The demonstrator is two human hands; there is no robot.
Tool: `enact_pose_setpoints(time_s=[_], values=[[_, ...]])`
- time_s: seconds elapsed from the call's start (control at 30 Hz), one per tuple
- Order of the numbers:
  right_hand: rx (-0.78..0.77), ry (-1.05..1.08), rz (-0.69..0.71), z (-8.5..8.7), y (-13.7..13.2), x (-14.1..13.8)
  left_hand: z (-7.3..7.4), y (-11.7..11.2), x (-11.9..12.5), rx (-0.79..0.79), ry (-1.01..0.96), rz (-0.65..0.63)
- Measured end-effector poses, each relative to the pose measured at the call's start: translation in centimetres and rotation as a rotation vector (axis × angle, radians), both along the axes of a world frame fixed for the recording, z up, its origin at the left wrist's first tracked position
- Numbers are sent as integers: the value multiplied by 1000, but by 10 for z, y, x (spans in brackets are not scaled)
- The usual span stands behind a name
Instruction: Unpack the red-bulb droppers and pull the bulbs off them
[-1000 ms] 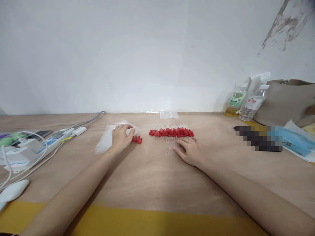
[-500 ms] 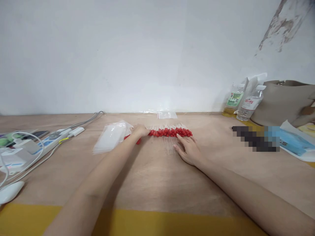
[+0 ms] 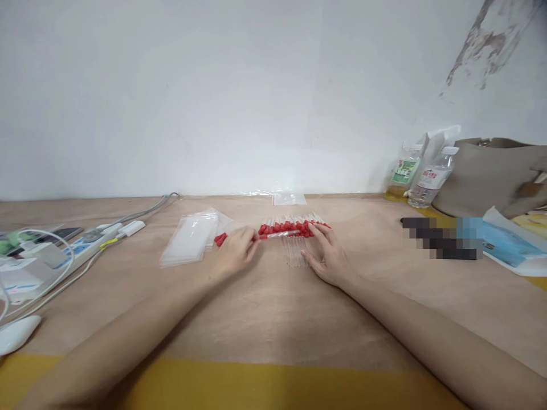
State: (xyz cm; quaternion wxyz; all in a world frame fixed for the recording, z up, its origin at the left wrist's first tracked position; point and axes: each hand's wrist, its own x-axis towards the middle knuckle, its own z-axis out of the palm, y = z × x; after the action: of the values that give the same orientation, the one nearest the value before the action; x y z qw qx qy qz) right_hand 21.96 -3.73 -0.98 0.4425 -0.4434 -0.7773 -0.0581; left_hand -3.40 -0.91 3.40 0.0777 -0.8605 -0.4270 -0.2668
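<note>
The left hand (image 3: 237, 249) is slightly blurred. The right hand (image 3: 328, 259) hides part of the red-tipped sticks (image 3: 284, 226). Pixelation masks a dark object (image 3: 447, 242); the right edge cuts off the beige bag (image 3: 487, 179). Small print on 2 bottles (image 3: 433, 177) is unreadable.

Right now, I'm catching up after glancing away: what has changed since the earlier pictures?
The left hand has moved right, from the edge of the plastic bags to the left end of the row of red-tipped sticks. It now seems to pinch one stick by its red end, held crosswise before the row. The right hand has stayed at the row's right side; bags and bottles are unchanged.
</note>
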Motion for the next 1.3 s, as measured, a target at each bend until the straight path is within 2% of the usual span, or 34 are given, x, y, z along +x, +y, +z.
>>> enact_pose_setpoints(time_s=[0.13, 0.23, 0.4, 0.63, 0.93, 1.1, 1.3], values=[[43, -98, 125, 6, -8, -3, -30, -18, 3, 119, -61, -218], [64, -203, 180, 6, -10, -5, -36, -18, 9, 138, -90, -284], [71, -275, 180, 4, -8, -12, -34, -16, 13, 172, -123, -326], [88, -232, 193, 0, -2, -21, -34, -16, 19, 166, -107, -330], [110, -181, 223, -4, -1, -28, -30, -16, 25, 149, 2, -330], [92, -198, 308, -6, 1, -30, -25, -20, 26, 128, 83, -315], [141, -239, 308, -1, -6, -29, -17, -24, 25, 91, 183, -313]])
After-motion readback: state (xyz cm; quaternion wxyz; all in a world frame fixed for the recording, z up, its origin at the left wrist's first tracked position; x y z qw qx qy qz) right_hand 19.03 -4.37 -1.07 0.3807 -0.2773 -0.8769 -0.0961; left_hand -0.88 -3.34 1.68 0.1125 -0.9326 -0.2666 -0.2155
